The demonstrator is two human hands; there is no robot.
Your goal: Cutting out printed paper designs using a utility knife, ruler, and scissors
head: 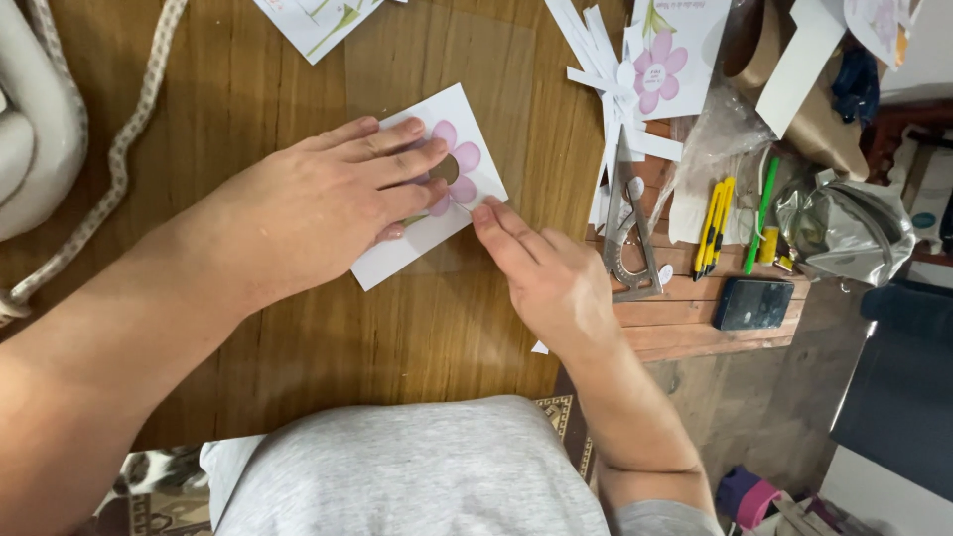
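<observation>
The left hand lies flat, fingers together, pressing a small white card against the wooden table. The card bears a printed pink flower with a round brown centre; the fingers cover part of the bloom. The right hand meets the card's right edge, fingertips drawn together as if pinching something thin there. What it pinches is too small to tell.

Risk, as judged: a clear glossy sheet seems to lie over the card and table, showing only as a faint sheen. If so, uneven pressure from the flat hand could let the card slide or skew beneath it, and a pull at the edge could crease the thin stock.

Materials: the table is grained brown wood, smooth. To the right, well apart, lie white paper strips, a second flower card, a metal protractor ruler, yellow utility knives, a green pen, a dark phone and crumpled silver foil. Open blades near loose paper are a minor hazard.
</observation>
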